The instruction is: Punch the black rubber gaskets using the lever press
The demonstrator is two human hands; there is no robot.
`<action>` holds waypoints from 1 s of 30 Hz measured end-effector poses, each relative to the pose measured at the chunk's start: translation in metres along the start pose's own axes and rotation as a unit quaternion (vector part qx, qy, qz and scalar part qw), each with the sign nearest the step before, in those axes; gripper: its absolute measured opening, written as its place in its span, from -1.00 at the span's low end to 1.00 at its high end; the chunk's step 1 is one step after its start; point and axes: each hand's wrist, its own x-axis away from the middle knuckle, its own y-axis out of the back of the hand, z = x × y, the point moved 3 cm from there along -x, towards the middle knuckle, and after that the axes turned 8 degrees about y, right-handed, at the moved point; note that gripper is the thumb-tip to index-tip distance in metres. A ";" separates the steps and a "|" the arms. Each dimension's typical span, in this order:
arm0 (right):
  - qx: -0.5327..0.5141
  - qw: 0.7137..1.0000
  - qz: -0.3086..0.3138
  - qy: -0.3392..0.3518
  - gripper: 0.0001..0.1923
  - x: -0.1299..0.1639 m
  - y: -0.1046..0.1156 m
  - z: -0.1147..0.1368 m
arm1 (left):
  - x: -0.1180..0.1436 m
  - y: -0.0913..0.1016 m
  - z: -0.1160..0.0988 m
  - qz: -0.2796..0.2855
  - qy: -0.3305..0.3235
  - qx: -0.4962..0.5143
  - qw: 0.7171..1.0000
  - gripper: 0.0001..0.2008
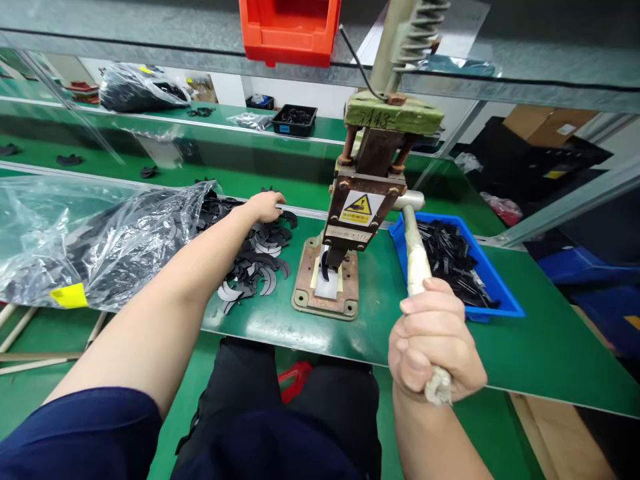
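Cloth-wrapped lever handle [417, 267]: one, long axis running from the near edge of the bench away and slightly left, up to the press head; near end points toward the person. Right hand [434, 350]: one, fist closed around the handle's near end. Hand press [350, 220]: one, rusty metal, upright on a base plate [325, 293] on the green bench top [525, 347], a yellow warning label on its front; one dark curved piece sits under the ram. Blue tray [493, 283]: one, just right of the press, filled with black parts, too many to count. Black crescent-shaped pieces [255, 263]: a loose heap left of the press, uncountable. Left hand [265, 205]: one, fingers curled, resting on the far side of that heap; whether it grips a piece cannot be told. Clear plastic bag [95, 233]: one, far left, holding more dark pieces. Red bin [290, 30]: one, on the overhead shelf. Black tray [295, 120]: one, on the far bench.
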 end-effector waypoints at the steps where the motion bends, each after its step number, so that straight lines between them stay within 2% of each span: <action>1: 0.005 1.000 0.003 0.001 -0.69 0.000 0.000 0.000 | -0.010 -0.006 0.002 0.008 -0.014 -0.026 1.000 -0.39; 5: 0.022 1.000 0.013 0.004 -0.67 0.001 0.002 0.000 | -0.027 -0.031 -0.005 0.073 -0.037 -0.077 0.994 -0.19; 7: 0.025 1.000 0.011 0.001 -0.66 0.001 0.002 0.001 | -0.026 -0.040 -0.009 0.101 -0.035 -0.087 0.990 -0.18; 10: 0.023 1.000 0.011 -0.001 -0.66 0.002 0.003 0.000 | -0.013 -0.043 -0.016 0.106 -0.059 -0.096 0.988 -0.26; 16: -0.007 1.000 -0.008 0.024 -0.71 0.003 0.001 -0.004 | 0.027 -0.033 -0.033 0.087 -0.113 -0.090 0.986 -0.48; 23: -0.011 1.000 -0.012 0.018 -0.70 0.001 -0.002 -0.003 | 0.058 -0.025 -0.052 0.062 -0.146 -0.071 0.985 -0.54; 30: -0.021 0.999 -0.016 0.021 -0.73 0.000 -0.004 -0.002 | 0.092 0.009 -0.046 -0.005 -0.135 -0.053 0.989 -0.62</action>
